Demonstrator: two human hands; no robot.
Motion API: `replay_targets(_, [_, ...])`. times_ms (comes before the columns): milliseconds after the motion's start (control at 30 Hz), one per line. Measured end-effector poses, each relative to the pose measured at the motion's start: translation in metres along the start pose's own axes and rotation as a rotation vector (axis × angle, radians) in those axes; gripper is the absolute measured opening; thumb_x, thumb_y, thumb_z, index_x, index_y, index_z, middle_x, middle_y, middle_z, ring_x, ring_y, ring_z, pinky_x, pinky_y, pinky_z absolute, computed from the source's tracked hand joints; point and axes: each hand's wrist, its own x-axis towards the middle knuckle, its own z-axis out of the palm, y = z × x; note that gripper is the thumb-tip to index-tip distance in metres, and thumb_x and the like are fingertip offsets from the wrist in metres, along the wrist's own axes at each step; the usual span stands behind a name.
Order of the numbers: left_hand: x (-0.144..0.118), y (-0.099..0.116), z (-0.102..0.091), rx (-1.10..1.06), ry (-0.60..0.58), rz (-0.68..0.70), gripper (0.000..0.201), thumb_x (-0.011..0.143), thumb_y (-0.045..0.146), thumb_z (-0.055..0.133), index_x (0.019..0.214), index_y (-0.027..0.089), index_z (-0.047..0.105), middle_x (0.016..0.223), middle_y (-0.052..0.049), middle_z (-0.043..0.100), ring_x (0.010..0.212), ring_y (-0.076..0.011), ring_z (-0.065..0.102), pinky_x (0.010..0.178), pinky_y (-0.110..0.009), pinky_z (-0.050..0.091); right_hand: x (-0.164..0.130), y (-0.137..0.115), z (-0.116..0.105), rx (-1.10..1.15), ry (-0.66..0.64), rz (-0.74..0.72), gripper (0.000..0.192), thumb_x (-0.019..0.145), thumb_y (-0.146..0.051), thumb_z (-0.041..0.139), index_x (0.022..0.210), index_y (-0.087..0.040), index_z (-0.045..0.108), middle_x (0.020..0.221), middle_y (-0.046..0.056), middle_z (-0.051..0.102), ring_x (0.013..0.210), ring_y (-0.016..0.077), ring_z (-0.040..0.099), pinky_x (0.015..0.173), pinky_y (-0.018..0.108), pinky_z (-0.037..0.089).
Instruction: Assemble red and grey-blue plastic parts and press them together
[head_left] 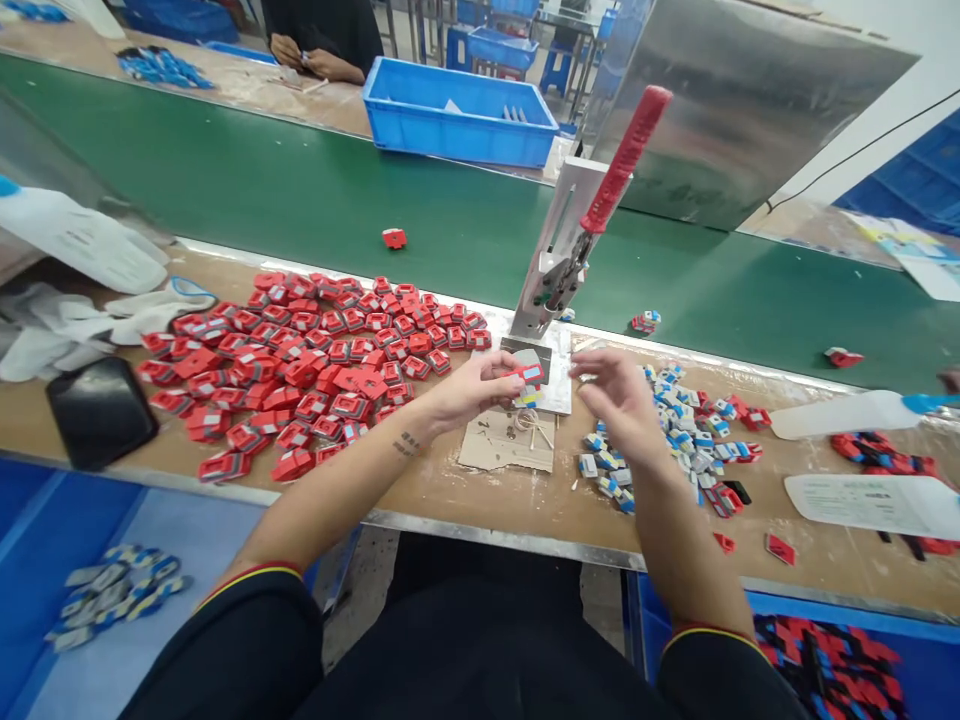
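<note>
My left hand pinches a small red and grey plastic toy car part above the metal base of a hand press. A pale piece with yellow shows just under the held part; whether it is joined to it I cannot tell. To the right, my right hand hovers with fingers apart and nothing in them. It is close to a pile of white, blue and yellow parts. A large heap of red and grey parts lies left of my left hand. The press's red-wrapped lever points up.
Torn cardboard with a rubber band lies before the press. White bottles lie at the right; a black tray and white gloves at the left. Beyond the green conveyor belt are a blue bin and another person's hands.
</note>
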Motion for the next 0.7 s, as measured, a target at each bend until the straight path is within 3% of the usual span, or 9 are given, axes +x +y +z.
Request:
replay_targets(133, [0.007, -0.013, 0.025, 0.023, -0.016, 0.132, 0.05, 0.069, 0.04, 0.095, 0.101, 0.021, 0.06, 0.104, -0.003, 0.067, 0.094, -0.0155, 0.067, 0.079, -0.028, 0.053, -0.034, 0.022, 0.03, 0.146, 0.022, 0.2, 0.042, 0.084, -0.054, 0.084, 0.11, -0.027, 0.065, 0.105, 0.005, 0.076, 0.092, 0.0208, 0.073, 0.077, 0.036, 0.064])
replay_targets(233, [0.008, -0.013, 0.024, 0.211, -0.042, 0.132, 0.049, 0.076, 0.042, 0.089, 0.111, 0.023, 0.06, 0.121, -0.007, 0.065, 0.098, -0.019, 0.071, 0.079, -0.031, 0.057, -0.035, 0.035, 0.016, 0.155, 0.083, 0.212, 0.039, 0.083, -0.052, 0.086, 0.107, -0.026, 0.069, 0.101, 0.004, 0.078, 0.088, 0.0203, 0.073, 0.077, 0.036, 0.064])
replay_targets(300, [0.006, -0.005, 0.006, 0.461, -0.018, 0.139, 0.052, 0.079, 0.044, 0.085, 0.119, 0.023, 0.06, 0.132, -0.012, 0.063, 0.099, -0.0226, 0.073, 0.077, -0.034, 0.059, -0.024, 0.051, -0.017, 0.071, 0.116, 0.195, 0.039, 0.083, -0.051, 0.085, 0.109, -0.026, 0.072, 0.099, 0.004, 0.078, 0.083, 0.02, 0.071, 0.074, 0.037, 0.063])
replay_targets(367, [0.007, 0.008, -0.025, 0.763, 0.11, 0.235, 0.05, 0.081, 0.043, 0.081, 0.122, 0.022, 0.061, 0.132, -0.013, 0.066, 0.104, -0.0264, 0.073, 0.083, -0.039, 0.06, -0.002, 0.071, -0.06, -0.124, 0.182, 0.193, 0.037, 0.085, -0.048, 0.081, 0.114, -0.024, 0.073, 0.099, 0.005, 0.077, 0.083, 0.0214, 0.071, 0.074, 0.038, 0.062])
replay_targets(433, [0.014, 0.023, -0.059, 1.069, 0.278, 0.321, 0.043, 0.086, 0.043, 0.074, 0.122, 0.019, 0.064, 0.122, -0.013, 0.071, 0.109, -0.0293, 0.071, 0.095, -0.045, 0.059, 0.031, 0.093, -0.099, -0.471, 0.298, 0.217, 0.032, 0.089, -0.037, 0.073, 0.117, -0.021, 0.073, 0.104, 0.009, 0.076, 0.09, 0.0247, 0.071, 0.08, 0.041, 0.061])
replay_targets(500, [0.027, 0.034, -0.086, 1.364, 0.377, 0.295, 0.044, 0.091, 0.04, 0.066, 0.128, 0.016, 0.064, 0.127, -0.017, 0.071, 0.121, -0.0344, 0.067, 0.108, -0.051, 0.053, 0.069, 0.113, -0.125, -0.881, 0.233, 0.272, 0.035, 0.092, -0.025, 0.064, 0.125, -0.018, 0.071, 0.123, 0.015, 0.073, 0.105, 0.028, 0.07, 0.094, 0.044, 0.058])
replay_targets(567, [0.044, 0.041, -0.101, 1.605, 0.361, 0.186, 0.052, 0.094, 0.036, 0.06, 0.14, 0.012, 0.061, 0.141, -0.022, 0.065, 0.134, -0.0392, 0.06, 0.115, -0.055, 0.047, 0.105, 0.13, -0.135, -1.105, 0.115, 0.321, 0.038, 0.094, -0.019, 0.056, 0.13, -0.018, 0.071, 0.135, 0.018, 0.068, 0.119, 0.0315, 0.065, 0.102, 0.047, 0.054])
replay_targets(633, [0.06, 0.042, -0.105, 1.766, 0.261, 0.065, 0.055, 0.096, 0.036, 0.056, 0.147, 0.014, 0.058, 0.153, -0.022, 0.058, 0.143, -0.0411, 0.054, 0.118, -0.058, 0.041, 0.131, 0.144, -0.135, -1.162, 0.054, 0.347, 0.039, 0.093, -0.014, 0.054, 0.127, -0.019, 0.073, 0.136, 0.018, 0.068, 0.12, 0.0322, 0.062, 0.104, 0.046, 0.053])
replay_targets(700, [0.071, 0.04, -0.102, 1.835, 0.169, -0.014, 0.05, 0.1, 0.036, 0.051, 0.146, 0.019, 0.06, 0.153, -0.02, 0.06, 0.143, -0.0404, 0.054, 0.117, -0.059, 0.039, 0.144, 0.154, -0.132, -1.174, 0.003, 0.366, 0.04, 0.089, -0.009, 0.055, 0.123, -0.018, 0.075, 0.131, 0.018, 0.071, 0.116, 0.031, 0.063, 0.104, 0.044, 0.053])
